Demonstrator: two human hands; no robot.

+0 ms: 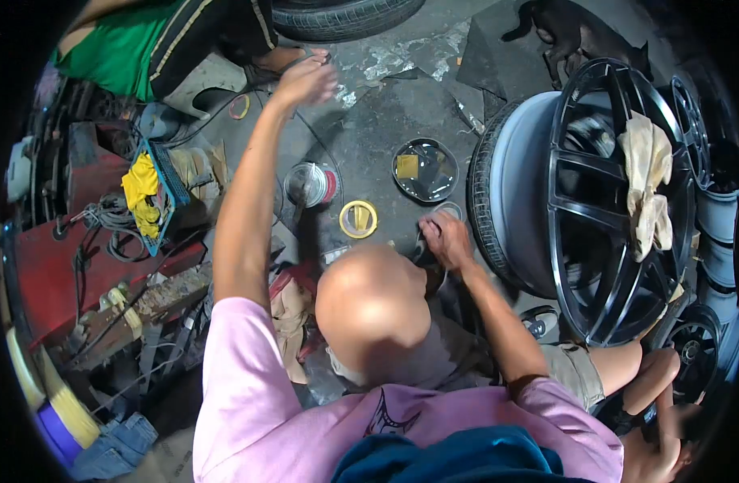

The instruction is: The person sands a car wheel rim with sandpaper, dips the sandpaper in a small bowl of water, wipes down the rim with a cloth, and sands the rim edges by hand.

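My left hand is stretched far forward over the floor, close to another person's foot. Motion smears its fingers, and I see nothing clear in them. My right hand is low by my knee with its fingers curled together; whatever they may hold is hidden. Just beyond it lies a small round clear-rimmed item. Farther out, a round black tray has a yellow square piece in it. To the left lie a yellow ring like a tape roll and a silvery roll beside a red one.
A black spoked wheel rim with beige gloves hung on it stands at right, beside a tyre. A black dog is behind it. A blue crate with yellow cloth, cables and red metal fill the left. People sit nearby.
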